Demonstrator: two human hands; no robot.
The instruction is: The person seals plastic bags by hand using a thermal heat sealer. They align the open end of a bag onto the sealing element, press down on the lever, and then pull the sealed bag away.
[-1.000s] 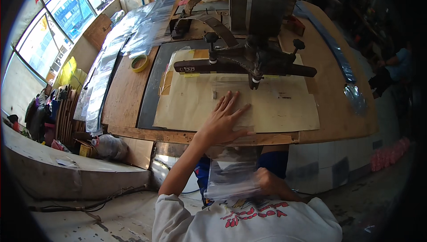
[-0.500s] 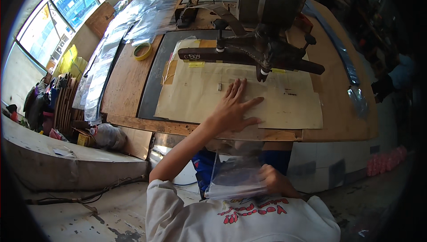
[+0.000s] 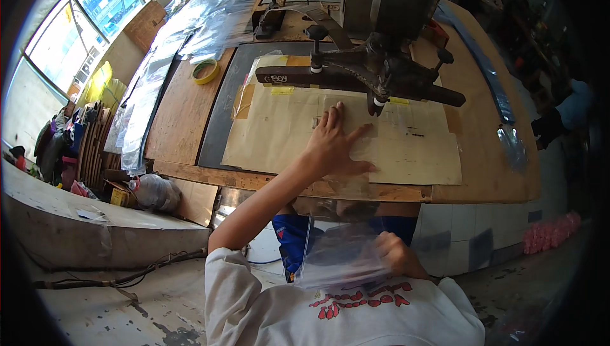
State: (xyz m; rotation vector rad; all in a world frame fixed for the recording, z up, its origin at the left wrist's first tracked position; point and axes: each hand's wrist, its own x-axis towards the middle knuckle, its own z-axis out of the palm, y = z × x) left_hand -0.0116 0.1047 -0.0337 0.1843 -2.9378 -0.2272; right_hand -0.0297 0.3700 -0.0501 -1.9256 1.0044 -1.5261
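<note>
My left hand (image 3: 333,148) lies with fingers spread on a narrow clear plastic sheet (image 3: 361,153), pressing it over the cream paper (image 3: 273,133) on the worktable. The sheet's near end reaches past the table's front edge. Close to my body, my right hand (image 3: 399,254) is closed around the side of a stack of clear plastic sheets (image 3: 343,260) at my lap. The fingers underneath are partly hidden. Just beyond my left fingertips, a dark metal press bar (image 3: 292,78) spans the paper, apart from my hand.
The press head (image 3: 381,60) overhangs the table's middle. A yellow tape roll (image 3: 205,71) sits on the board at left, near layered plastic film (image 3: 222,19). A blue plastic strip (image 3: 480,60) runs along the right side. A large clear bottle (image 3: 155,193) stands below left.
My left hand has shifted slightly away from me across the paper, fingers still spread. My right hand stays at the stack, with only a slight shift.
</note>
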